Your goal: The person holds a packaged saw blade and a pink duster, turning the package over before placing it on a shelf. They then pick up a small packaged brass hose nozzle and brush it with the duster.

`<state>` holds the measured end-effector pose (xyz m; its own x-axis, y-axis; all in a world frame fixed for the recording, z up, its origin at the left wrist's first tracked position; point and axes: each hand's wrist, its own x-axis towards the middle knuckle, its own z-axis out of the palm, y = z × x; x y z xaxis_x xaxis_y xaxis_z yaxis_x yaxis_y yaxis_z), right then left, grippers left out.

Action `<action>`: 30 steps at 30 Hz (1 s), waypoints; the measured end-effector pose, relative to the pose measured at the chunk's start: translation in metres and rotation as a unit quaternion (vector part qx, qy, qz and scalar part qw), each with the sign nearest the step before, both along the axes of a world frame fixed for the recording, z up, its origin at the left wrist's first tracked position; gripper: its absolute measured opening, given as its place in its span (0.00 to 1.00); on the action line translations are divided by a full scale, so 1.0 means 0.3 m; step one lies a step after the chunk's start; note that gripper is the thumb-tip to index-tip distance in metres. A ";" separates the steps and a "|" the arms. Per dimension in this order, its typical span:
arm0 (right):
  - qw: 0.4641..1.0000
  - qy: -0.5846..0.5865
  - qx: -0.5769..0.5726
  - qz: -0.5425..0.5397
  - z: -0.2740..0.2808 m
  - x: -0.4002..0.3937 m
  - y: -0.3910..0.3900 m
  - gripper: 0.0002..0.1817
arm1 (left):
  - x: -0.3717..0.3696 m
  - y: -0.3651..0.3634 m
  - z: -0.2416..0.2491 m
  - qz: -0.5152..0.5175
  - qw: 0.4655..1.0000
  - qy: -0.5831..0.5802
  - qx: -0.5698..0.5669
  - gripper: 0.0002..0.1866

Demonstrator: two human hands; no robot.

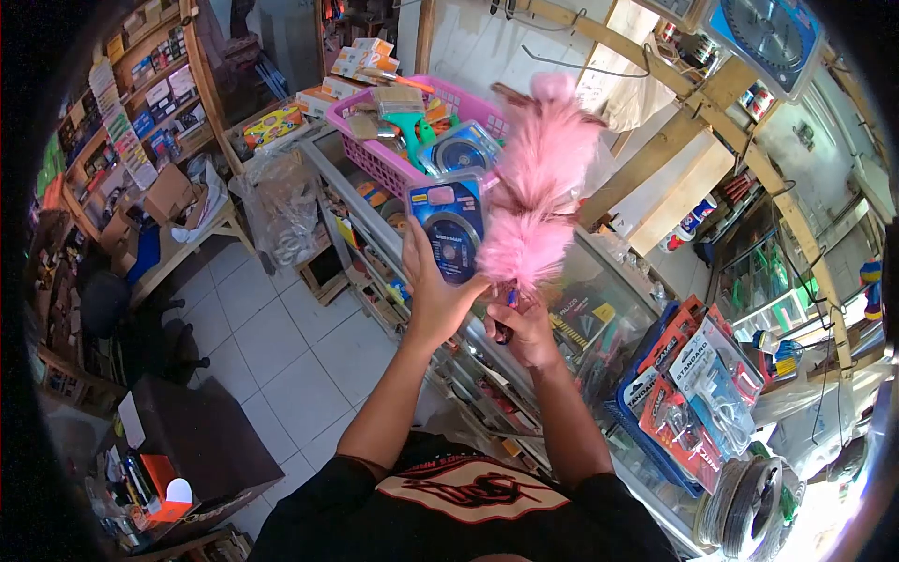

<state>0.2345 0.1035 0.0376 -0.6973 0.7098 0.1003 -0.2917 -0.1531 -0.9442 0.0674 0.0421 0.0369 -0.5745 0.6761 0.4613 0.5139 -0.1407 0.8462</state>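
Note:
My left hand (438, 298) grips a circular saw blade in blue packaging (448, 223), holding it upright with the thumb along its right side. My right hand (524, 328) is closed around the dark handle of a pink feather duster (538, 178), whose fluffy head points up and away from me. The duster's lower plumes are close beside the right edge of the package. Behind both stands a pink plastic basket (375, 161) holding a second packaged blade (461, 150) and paintbrushes (405, 112).
Under my hands runs a glass display counter (599, 253). A blue basket of carded hardware (688, 384) and wire spools (749, 506) sit on its right. Wire hooks (599, 66) and another packaged blade (763, 37) hang above. Stocked shelves (150, 84) and a dark desk (201, 459) are left.

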 end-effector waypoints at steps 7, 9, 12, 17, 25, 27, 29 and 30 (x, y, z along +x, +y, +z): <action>0.996 -0.030 0.038 0.069 0.001 0.023 -0.009 0.15 | 0.007 -0.009 0.010 -0.259 0.919 -0.274 0.114 0.67; 0.994 -0.012 0.035 0.102 0.001 0.024 -0.010 0.14 | 0.028 -0.062 0.025 -0.324 0.839 -0.419 0.127 0.59; 0.989 0.022 -0.022 0.143 0.004 0.018 0.000 0.16 | -0.079 -0.062 -0.150 -0.466 0.688 -0.517 0.207 0.54; 0.984 -0.147 0.055 0.084 0.033 -0.004 0.001 0.19 | -0.155 -0.102 -0.047 -0.514 0.493 -0.601 0.363 0.57; 0.904 -0.273 0.329 -0.021 0.023 -0.056 -0.002 0.13 | -0.246 -0.119 -0.044 -0.385 0.587 -0.625 0.341 0.48; 0.908 -0.244 0.340 -0.022 0.011 -0.053 -0.015 0.12 | -0.243 -0.126 -0.042 -0.413 0.577 -0.613 0.349 0.45; 0.899 -0.255 0.354 -0.032 0.026 -0.057 -0.018 0.12 | -0.237 -0.133 -0.023 -0.372 0.580 -0.641 0.340 0.42; 0.888 -0.282 0.361 -0.041 0.056 -0.064 -0.035 0.12 | -0.232 -0.139 -0.010 -0.382 0.581 -0.631 0.342 0.41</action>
<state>0.2153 0.0930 0.0544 -0.7303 0.6529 0.2010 0.2755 0.5507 -0.7879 -0.0023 0.0005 0.0340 -0.3996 0.8628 0.3098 -0.8906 -0.4454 0.0918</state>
